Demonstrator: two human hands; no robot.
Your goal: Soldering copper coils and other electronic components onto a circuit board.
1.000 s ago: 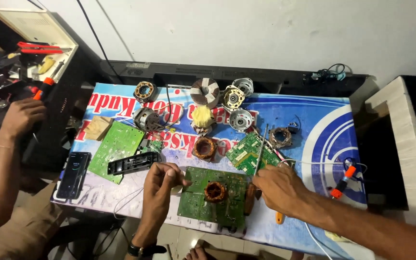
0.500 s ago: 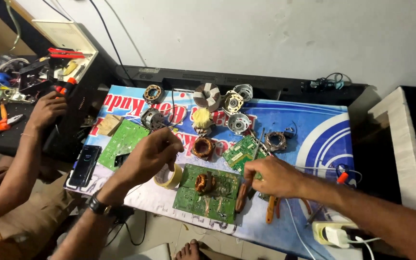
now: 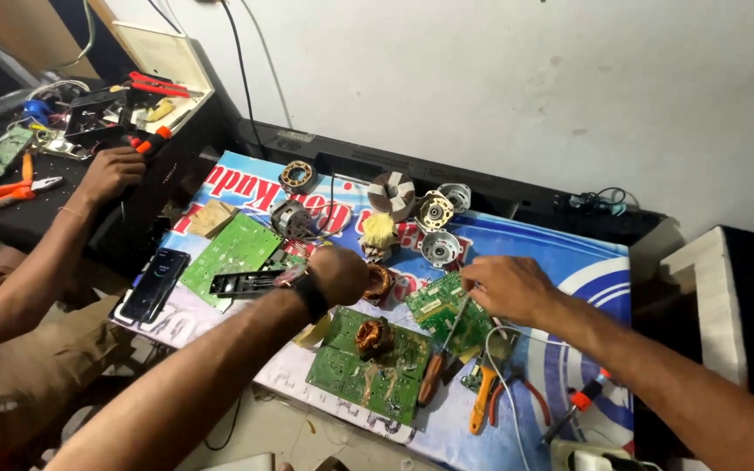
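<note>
Left hand (image 3: 339,273) now forward over copper coil (image 3: 380,283), closed; right hand (image 3: 506,288) pinching wire (image 3: 501,344).

printed banner (image 3: 569,262) under parts: blue, white arcs, red lettering. dark phone screen (image 3: 154,283) at 9 o'clock. open cream box (image 3: 167,57), possibly packaging, 11 o'clock.

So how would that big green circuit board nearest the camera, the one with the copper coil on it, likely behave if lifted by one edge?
The green circuit board looks like a flat rigid panel, so it should stay stiff rather than flop. The copper coil mounted near one edge probably makes it heavier on that side, so it may tilt. Its soldered parts look fragile.
</note>
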